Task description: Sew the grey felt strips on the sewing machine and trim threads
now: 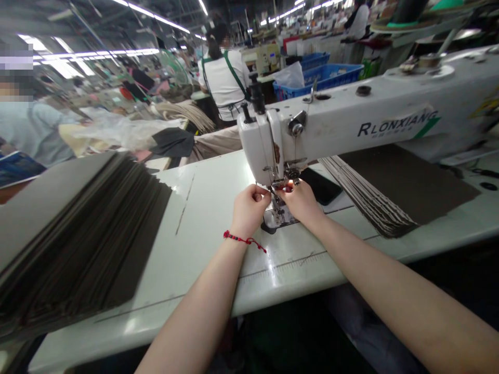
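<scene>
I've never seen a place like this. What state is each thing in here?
Sewing machine: standing upright; running or stopped, cannot tell.
Left hand: fingers curled, fingertips close together beneath the machine's head; grip unclear.
Right hand: fingers bent there too; grip unclear.
Left stack: tall, dark sheets in layers.
Right stack: lower, lying flat, edges staggered.
Black phone-like slab: lying flat, face dark.
Red bracelet: worn, loose end trailing.
Ceiling lights: lit.

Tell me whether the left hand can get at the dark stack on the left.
Probably yes: the left hand is at the sewing machine, and nothing visible stands on the tabletop between it and the dark stack, whose facing side is uncovered.
</scene>
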The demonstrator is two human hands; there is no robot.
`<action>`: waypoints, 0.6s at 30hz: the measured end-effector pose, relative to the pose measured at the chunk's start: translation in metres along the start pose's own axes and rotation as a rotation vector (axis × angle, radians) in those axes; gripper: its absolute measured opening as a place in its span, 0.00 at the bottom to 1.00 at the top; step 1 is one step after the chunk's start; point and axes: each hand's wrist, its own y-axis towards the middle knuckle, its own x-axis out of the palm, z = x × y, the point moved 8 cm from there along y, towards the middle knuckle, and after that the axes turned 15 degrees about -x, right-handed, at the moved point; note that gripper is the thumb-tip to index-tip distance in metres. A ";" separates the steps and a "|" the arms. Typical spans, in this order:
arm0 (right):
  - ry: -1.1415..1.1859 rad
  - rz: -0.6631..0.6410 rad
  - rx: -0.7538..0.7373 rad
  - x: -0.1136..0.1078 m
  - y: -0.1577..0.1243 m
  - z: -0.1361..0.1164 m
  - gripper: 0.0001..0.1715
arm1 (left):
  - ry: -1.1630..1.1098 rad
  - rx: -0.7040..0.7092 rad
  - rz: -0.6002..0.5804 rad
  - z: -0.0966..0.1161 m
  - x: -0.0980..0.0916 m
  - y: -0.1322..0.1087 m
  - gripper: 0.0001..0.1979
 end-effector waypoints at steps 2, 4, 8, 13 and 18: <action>-0.035 0.005 -0.004 -0.001 -0.002 -0.001 0.06 | -0.002 0.002 -0.002 0.001 0.000 -0.001 0.05; -0.066 0.008 -0.005 -0.004 -0.006 -0.002 0.05 | -0.004 0.004 -0.002 0.001 0.000 -0.002 0.06; -0.103 0.021 0.001 -0.013 -0.014 -0.004 0.08 | -0.004 0.005 -0.005 0.000 0.000 -0.002 0.06; -0.118 0.036 0.002 -0.019 -0.016 -0.001 0.11 | -0.004 0.005 -0.005 0.001 0.002 -0.002 0.05; -0.092 0.034 -0.002 -0.017 -0.016 0.002 0.14 | -0.011 0.003 -0.001 0.002 0.001 -0.002 0.05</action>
